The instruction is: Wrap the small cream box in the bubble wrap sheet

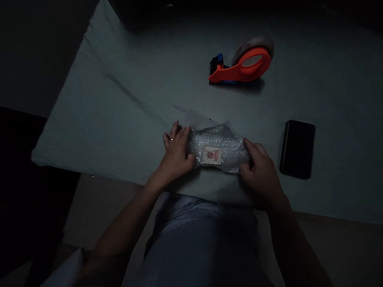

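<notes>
A piece of bubble wrap [214, 137] lies near the front edge of the table, between my two hands. On it, or under its clear film, is a small pale rectangular item [212, 155] with red print; which of the two I cannot tell. My left hand [178, 151], a ring on one finger, grips the wrap's left end with thumb and fingers. At the opposite end, my right hand [259, 165] pinches the wrap between thumb and forefinger.
An orange and blue tape dispenser [251, 65] with a roll of clear tape stands farther back. To the right of my right hand lies a black rectangular case-like object [297, 149]. A pale cloth [119, 131] covers the table. Dark shapes border the far side.
</notes>
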`<state>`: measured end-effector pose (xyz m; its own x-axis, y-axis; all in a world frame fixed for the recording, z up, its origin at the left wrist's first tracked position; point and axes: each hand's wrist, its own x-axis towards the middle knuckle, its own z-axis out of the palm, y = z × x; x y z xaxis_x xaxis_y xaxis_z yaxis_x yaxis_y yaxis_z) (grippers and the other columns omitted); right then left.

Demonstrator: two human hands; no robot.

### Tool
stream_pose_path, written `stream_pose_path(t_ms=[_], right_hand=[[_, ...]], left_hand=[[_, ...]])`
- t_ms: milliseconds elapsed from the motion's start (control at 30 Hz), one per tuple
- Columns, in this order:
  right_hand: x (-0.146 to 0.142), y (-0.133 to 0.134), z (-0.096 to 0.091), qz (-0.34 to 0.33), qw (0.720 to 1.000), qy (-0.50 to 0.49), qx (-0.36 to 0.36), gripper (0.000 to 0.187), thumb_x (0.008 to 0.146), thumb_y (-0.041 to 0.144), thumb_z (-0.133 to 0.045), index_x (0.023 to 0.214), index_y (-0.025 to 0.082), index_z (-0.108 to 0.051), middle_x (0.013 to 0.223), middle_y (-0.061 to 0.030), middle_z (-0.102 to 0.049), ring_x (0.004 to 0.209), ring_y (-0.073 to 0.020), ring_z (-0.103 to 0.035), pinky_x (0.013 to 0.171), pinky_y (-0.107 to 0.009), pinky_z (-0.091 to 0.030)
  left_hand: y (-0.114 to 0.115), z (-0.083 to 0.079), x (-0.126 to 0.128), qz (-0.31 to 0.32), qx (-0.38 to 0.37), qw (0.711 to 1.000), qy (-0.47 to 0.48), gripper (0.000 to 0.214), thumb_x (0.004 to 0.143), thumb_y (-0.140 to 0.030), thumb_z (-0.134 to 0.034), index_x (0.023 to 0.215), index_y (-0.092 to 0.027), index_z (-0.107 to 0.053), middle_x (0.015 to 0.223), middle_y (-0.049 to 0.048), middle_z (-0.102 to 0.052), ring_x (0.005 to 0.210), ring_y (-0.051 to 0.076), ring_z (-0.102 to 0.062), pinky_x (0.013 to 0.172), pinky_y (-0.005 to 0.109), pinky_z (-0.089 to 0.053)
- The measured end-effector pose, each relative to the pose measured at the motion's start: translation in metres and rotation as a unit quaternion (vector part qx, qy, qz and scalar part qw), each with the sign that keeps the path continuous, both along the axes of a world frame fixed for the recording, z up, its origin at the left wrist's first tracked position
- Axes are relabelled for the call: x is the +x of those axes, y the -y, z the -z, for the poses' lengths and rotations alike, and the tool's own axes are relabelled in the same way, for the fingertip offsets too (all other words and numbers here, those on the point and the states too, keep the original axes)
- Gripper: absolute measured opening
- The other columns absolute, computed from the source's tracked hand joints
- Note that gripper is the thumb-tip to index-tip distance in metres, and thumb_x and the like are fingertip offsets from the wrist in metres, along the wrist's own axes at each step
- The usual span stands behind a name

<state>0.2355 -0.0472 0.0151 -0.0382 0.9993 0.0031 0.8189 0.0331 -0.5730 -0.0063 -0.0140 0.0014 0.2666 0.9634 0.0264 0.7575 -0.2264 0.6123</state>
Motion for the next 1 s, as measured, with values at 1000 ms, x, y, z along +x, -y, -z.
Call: stream_pose_path(t_ms=[1000], right_hand=[[0.008,-0.04,0.009,-0.055,0.996,0.014,0.075,0.033,0.093,0.038,-0.045,0.115,0.02,-0.062,0.144,-0.0117,-0.042,0.139,-0.0349,-0.027,0.112,-0.061,-0.026]], left_hand=[[-0.059,0.01,-0.005,0.0,0.055,0.998,0.025,0.046,0.092,-0.055,-0.043,0.113,-0.019,-0.063,0.153,0.0114,-0.031,0.147,0.034,-0.01,0.117,0.057,-0.011]])
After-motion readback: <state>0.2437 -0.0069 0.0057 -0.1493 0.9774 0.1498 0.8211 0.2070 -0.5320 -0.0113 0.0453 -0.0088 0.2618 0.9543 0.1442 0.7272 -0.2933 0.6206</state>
